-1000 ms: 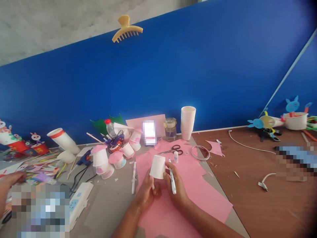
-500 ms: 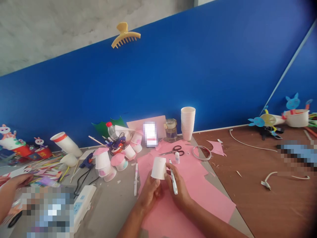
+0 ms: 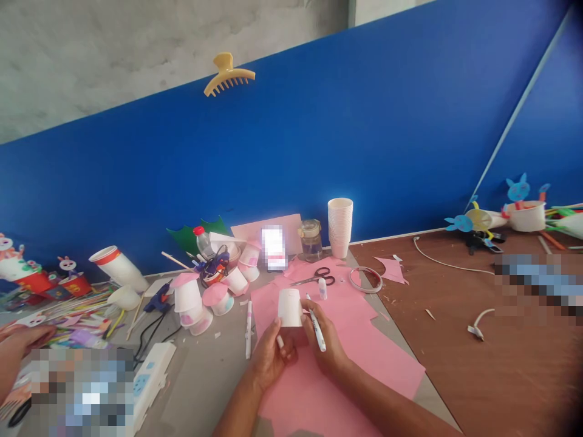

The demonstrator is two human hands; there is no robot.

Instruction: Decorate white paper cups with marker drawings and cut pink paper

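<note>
A white paper cup is upside down above the pink paper. My left hand grips it at the lower left rim, its thumb along the side and its other fingers curled below. A small white piece shows by those fingers; I cannot tell what it is. My right hand has its fingers closed round a white marker, which slants across them, and its fingertips touch the cup's right side. Beyond the cup lie scissors and a small white glue bottle.
Stacked paper cups stand behind, beside a glass jar and a lit phone. Pink-topped cups, another marker and a power strip lie left. Another person's hand is at far left. A tape ring lies right.
The cup has turned slightly in my hands, and my left thumb now lies up its left side. The marker stays in my right hand. The whole view has shifted a little.
</note>
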